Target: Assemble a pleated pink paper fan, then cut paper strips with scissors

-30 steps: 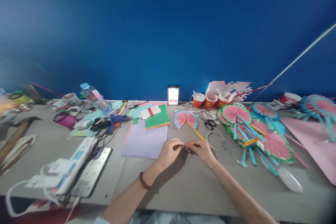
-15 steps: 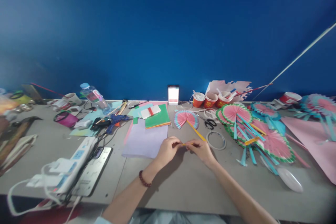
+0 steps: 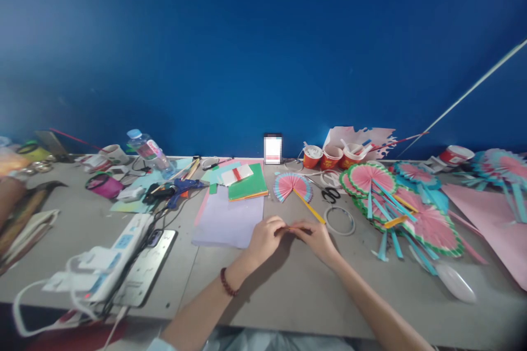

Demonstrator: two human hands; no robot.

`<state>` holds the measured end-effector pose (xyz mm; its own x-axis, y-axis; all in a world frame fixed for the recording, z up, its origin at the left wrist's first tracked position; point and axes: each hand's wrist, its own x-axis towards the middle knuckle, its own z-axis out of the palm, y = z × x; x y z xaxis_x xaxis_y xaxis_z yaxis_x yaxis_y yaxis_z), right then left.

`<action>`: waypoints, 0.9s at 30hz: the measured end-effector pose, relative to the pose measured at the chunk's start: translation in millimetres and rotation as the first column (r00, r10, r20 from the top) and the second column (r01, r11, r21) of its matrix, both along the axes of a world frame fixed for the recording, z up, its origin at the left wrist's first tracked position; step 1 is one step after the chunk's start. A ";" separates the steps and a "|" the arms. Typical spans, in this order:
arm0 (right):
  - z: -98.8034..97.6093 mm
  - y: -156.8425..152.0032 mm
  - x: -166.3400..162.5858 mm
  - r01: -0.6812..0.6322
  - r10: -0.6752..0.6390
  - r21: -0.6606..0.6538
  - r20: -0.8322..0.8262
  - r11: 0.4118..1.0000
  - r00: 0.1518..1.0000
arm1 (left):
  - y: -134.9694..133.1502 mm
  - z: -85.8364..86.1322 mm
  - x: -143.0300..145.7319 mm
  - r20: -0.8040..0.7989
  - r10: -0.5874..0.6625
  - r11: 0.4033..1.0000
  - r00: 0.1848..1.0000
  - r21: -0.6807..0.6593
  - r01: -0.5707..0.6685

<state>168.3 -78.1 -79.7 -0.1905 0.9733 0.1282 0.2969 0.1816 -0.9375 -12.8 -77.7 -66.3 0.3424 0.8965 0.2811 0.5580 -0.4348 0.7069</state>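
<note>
My left hand (image 3: 265, 238) and my right hand (image 3: 316, 238) meet over the grey table, fingertips pinched together. Between them shows a thin sliver of a yellow paper strip (image 3: 291, 228), mostly covered by the fingers. Just beyond lies a pleated pink and blue paper fan (image 3: 291, 186), spread open, with a yellow strip handle (image 3: 313, 213) slanting toward my right hand. A roll of tape (image 3: 340, 220) rests to the right of that handle, and black-handled scissors (image 3: 330, 194) lie behind it. Near my left hand is a lilac paper sheet (image 3: 230, 222).
Finished-looking pink fans with green edges and blue strips (image 3: 373, 178) pile up at the right. Red paper cups (image 3: 331, 157) stand by the blue wall. On the left are a phone (image 3: 146, 269), a power strip (image 3: 121, 255), a blue glue gun (image 3: 181, 189) and a tilted bottle (image 3: 150, 151).
Both hands stay in nearly the same place, their fingertips drawn slightly closer. Less of the yellow strip between them shows now.
</note>
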 end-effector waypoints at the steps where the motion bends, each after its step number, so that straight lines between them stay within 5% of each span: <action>1: 1.4 -0.2 0.0 0.010 -0.010 0.001 0.006 1.000 1.000 | 0.3 -0.1 -0.1 0.005 0.001 1.000 1.000 -0.007 -0.001; 17: 1.4 3.6 2.7 0.051 -0.053 0.080 0.017 0.996 0.998 | 10.6 0.7 -10.2 0.021 0.053 0.998 0.998 0.020 -0.053; 27: 2.8 1.8 2.4 0.001 -0.055 0.261 0.199 0.965 0.978 | 5.9 3.5 -7.7 -0.170 0.035 0.972 0.985 0.234 0.006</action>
<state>170.8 -76.3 -76.9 -0.2114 0.9175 0.3369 0.4845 0.3977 -0.7792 -20.5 -71.8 -62.8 0.3912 0.8184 0.4209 0.6698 -0.5668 0.4797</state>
